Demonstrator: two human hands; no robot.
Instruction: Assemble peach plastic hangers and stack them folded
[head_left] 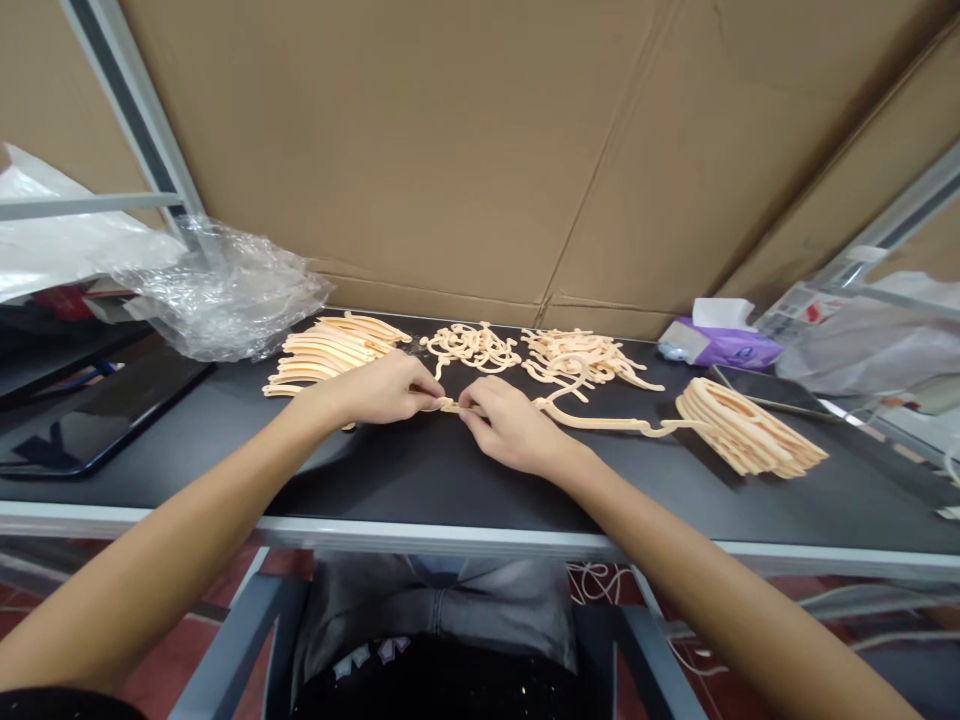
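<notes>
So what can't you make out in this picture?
All in the head view:
- The pale piece's shape at the fingertips: covered by left hand and right hand.
- Printing on the purple tissue box: too small, blurred.
- The clear bag's far side: cut off by the right edge.

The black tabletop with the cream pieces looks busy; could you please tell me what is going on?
A person's left hand and right hand meet over the tabletop, both pinching a slim cream part. A longer curved piece extends beyond the right hand; any join is hidden. Around them lie a left stack, two middle heaps and a right bundle.
</notes>
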